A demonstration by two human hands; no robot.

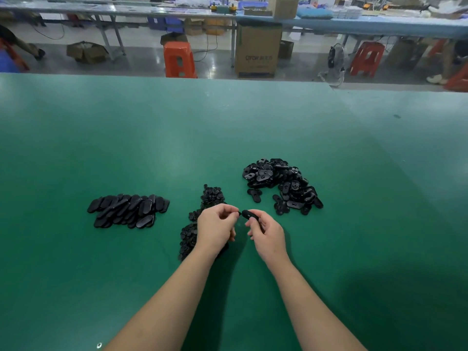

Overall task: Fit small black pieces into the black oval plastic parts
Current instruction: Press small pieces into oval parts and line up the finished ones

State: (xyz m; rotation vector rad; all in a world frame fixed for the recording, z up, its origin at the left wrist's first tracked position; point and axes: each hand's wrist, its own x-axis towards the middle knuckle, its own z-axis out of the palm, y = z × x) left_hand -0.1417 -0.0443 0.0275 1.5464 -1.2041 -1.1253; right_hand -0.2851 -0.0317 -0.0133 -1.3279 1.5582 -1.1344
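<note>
My right hand (266, 231) grips a black oval plastic part (249, 214) by its near end, with the far end pointing left. My left hand (216, 228) pinches a small black piece (239, 213) at its fingertips, right beside the tip of the oval part. A strip of small black pieces (200, 214) lies under and behind my left hand. To the right is a loose heap of oval parts (281, 184). On the left, a tidier pile of oval parts (128, 210) lies flat.
Everything sits on a wide green table mat (228, 127). Beyond the table's far edge are an orange stool (179, 59), a cardboard box (257, 50), a red stool (367, 58) and long workbenches.
</note>
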